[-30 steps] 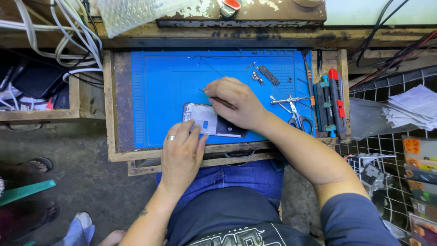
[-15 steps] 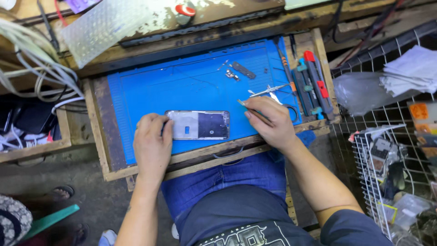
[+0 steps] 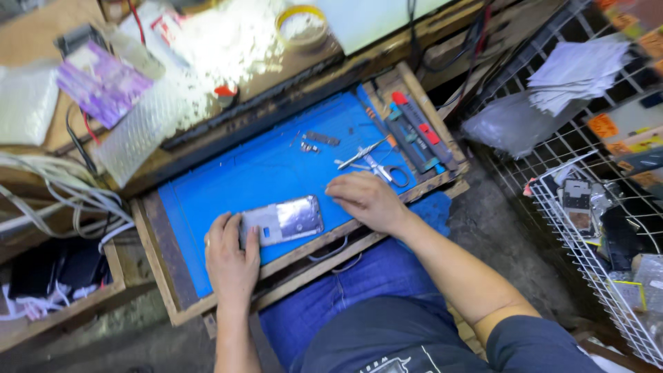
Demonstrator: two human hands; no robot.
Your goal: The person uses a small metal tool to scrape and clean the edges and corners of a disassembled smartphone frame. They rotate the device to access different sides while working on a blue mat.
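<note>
Phone [image 3: 283,221] lies back-up on blue mat [image 3: 242,173], near the front edge of wooden tray [image 3: 155,259]. Left hand [image 3: 231,259] grips its left end, fingers curled on it. Right hand [image 3: 366,200] rests on the mat right of it, fingers loosely curled, holding nothing visible. Scissors [image 3: 383,169] just beyond.

Bare forearms, dark tee, blue jeans

Dark navy short-sleeved shirt with pale print on the chest; blue denim trousers; a ring on the left hand [image 3: 231,259].
</note>
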